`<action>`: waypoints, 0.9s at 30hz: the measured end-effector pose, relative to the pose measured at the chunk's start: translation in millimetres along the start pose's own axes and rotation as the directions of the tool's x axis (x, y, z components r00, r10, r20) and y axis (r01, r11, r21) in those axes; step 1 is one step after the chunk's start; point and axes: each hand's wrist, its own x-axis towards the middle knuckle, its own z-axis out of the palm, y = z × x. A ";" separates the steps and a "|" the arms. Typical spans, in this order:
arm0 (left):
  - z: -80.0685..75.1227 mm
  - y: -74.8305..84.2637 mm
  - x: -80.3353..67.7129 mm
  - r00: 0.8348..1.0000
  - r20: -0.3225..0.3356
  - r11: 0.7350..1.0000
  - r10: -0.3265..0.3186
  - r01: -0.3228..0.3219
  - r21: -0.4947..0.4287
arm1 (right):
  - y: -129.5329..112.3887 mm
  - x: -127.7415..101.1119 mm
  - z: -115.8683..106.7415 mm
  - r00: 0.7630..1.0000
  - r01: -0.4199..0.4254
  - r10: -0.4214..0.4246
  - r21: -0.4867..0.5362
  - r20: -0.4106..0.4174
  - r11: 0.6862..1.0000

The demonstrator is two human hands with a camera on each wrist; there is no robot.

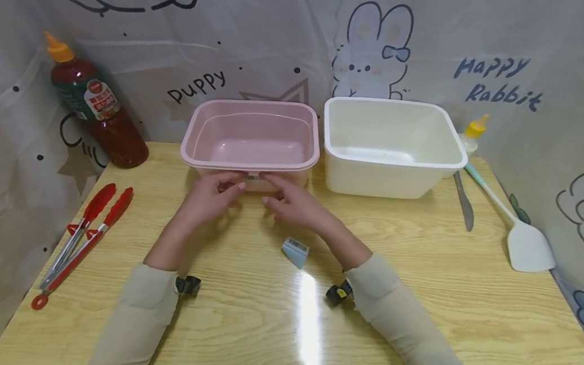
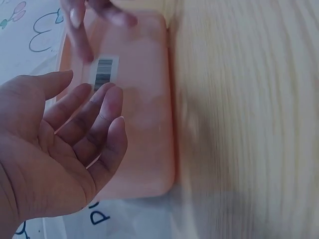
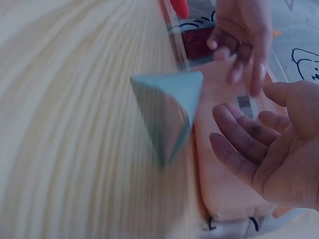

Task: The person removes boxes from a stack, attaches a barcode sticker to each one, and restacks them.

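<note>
A pink plastic bin (image 1: 253,107) stands at the back of the table, with a barcode label (image 2: 103,72) on its front wall. My left hand (image 1: 216,197) reaches to the left end of that label, its fingers loosely bent. From the other side my right hand (image 1: 295,202) has its fingertips at the label's right end. Neither hand grips anything; whether the fingertips press on the label I cannot tell. Nearer me on the table lies a small light-blue wedge-shaped piece (image 1: 295,253) with a barcode on it; the right wrist view shows its pointed, triangular sides.
A white bin (image 1: 373,180) stands right of the pink one. At the far right are a yellow-capped bottle (image 1: 472,137), a knife (image 1: 463,203) and a white spatula (image 1: 529,247). A red sauce bottle (image 1: 99,107) and red-handled tongs (image 1: 84,238) occupy the left side.
</note>
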 end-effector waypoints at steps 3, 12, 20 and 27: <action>-4.4 -0.8 -5.7 0.999 -0.029 0.999 -0.022 0.023 0.036 | 3.3 -10.3 -9.7 1.000 -0.004 0.004 -0.004 0.000 1.000; -9.7 5.0 -23.8 0.998 -0.056 0.989 -0.037 0.044 0.142 | 12.3 -47.7 -43.4 0.999 -0.048 0.045 -0.099 -0.028 0.994; -0.6 20.4 -33.7 0.999 0.016 0.971 -0.041 0.036 0.237 | 20.2 -73.6 -57.1 0.996 -0.079 0.069 -0.164 -0.063 0.983; 16.9 26.8 -38.7 0.997 0.070 0.950 0.023 -0.044 0.310 | 29.4 -93.8 -58.8 0.995 -0.095 0.087 -0.258 -0.041 0.962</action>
